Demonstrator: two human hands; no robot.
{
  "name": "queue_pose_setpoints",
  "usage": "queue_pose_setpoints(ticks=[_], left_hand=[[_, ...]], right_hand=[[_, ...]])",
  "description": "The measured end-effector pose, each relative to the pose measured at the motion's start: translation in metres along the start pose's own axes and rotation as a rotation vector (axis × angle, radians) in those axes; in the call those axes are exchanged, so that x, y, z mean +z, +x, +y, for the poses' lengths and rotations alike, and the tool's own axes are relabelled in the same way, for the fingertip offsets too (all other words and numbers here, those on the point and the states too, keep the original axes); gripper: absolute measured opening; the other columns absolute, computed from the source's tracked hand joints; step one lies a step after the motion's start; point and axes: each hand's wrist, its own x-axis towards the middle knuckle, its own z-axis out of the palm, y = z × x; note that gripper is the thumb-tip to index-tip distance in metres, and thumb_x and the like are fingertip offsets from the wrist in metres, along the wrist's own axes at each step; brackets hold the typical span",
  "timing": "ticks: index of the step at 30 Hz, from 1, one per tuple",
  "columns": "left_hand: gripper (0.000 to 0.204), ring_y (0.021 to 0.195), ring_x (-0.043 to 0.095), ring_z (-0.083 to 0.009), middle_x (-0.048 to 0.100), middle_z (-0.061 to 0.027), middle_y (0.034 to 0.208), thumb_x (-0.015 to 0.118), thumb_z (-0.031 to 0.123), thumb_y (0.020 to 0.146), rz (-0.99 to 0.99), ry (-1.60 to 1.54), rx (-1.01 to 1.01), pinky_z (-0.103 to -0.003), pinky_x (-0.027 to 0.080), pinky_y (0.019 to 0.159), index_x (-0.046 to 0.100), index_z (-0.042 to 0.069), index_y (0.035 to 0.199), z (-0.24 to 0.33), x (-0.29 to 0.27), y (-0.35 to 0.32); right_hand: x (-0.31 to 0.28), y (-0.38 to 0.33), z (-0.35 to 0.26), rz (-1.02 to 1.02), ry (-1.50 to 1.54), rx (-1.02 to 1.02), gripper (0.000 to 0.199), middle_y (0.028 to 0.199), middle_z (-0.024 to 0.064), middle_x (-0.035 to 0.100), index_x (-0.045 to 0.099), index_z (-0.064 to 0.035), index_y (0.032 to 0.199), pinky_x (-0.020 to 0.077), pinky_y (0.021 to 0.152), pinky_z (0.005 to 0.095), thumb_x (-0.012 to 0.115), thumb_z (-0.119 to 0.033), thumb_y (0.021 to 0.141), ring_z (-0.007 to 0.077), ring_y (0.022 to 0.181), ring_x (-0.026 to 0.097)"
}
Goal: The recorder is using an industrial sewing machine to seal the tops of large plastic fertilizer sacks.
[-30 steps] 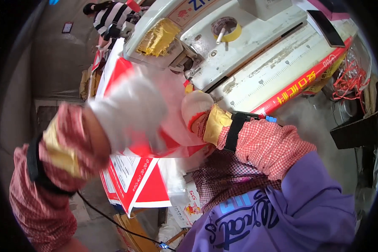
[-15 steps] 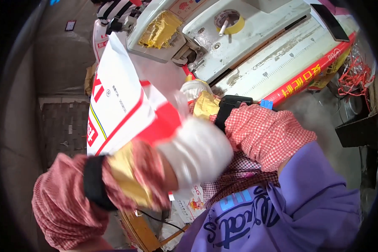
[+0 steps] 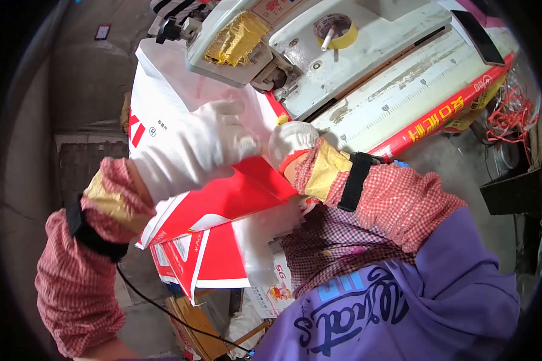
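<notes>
A large white and red woven bag (image 3: 265, 180) lies under the head of a sewing machine (image 3: 229, 66), its white side folded back. In a white knit glove, my left hand (image 3: 202, 147) lies across the bag's upper part, its fingers curled onto the material. Close to its right, my right hand (image 3: 295, 139), also gloved in white, is closed on the bag's edge near the machine's foot. Its fingertips are hidden. Another red and white bag layer (image 3: 220, 259) hangs below, partly blurred.
On the machine bed sits a yellow tape roll (image 3: 343, 39) with a white stick in it. A dark phone (image 3: 479, 39) lies at the bed's far right. Red string (image 3: 512, 120) tangles at the right. A black cord (image 3: 168, 313) crosses beneath my left arm.
My left hand has moved up and away from my body, onto the bag's upper part. The bag's raised white flap has folded down, and more of its red side shows.
</notes>
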Motion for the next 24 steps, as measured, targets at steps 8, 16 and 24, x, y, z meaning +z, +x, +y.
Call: queue_pose_setpoints(ticks=[8,16,24], left_hand=[[0.012,0.067,0.057,-0.0258,0.055,-0.0031,0.064,0.068,0.022,0.062,0.027,-0.073,-0.057,-0.037,0.047,0.061,0.061,0.013,0.066,-0.011,0.017,-0.012],[0.009,0.051,0.06,-0.0235,0.058,-0.0059,0.058,0.055,0.011,0.072,0.024,-0.761,-0.276,-0.036,0.048,0.044,0.063,0.009,0.075,0.171,-0.003,0.044],[0.008,0.062,0.057,-0.0221,0.055,-0.0064,0.064,0.05,0.014,0.078,0.282,-0.159,-0.009,-0.032,0.047,0.06,0.053,0.009,0.081,0.049,0.024,0.012]], right_hand=[[-0.033,0.001,0.007,-0.026,0.003,0.094,0.02,0.055,0.0098,0.058,0.063,0.0018,0.081,0.0429,0.042,0.0369,0.052,-0.014,0.075,0.0221,0.048,0.057],[-0.019,0.001,0.0,0.082,-0.764,-0.511,0.019,0.061,0.0106,0.06,0.063,-0.0005,0.081,0.0458,0.047,0.0362,0.051,-0.015,0.078,0.0224,0.056,0.06],[0.011,0.018,0.026,0.108,-2.31,-1.515,0.02,0.069,0.0085,0.063,0.064,-0.0048,0.076,0.0471,0.053,0.0361,0.049,-0.017,0.08,0.0208,0.063,0.062]])
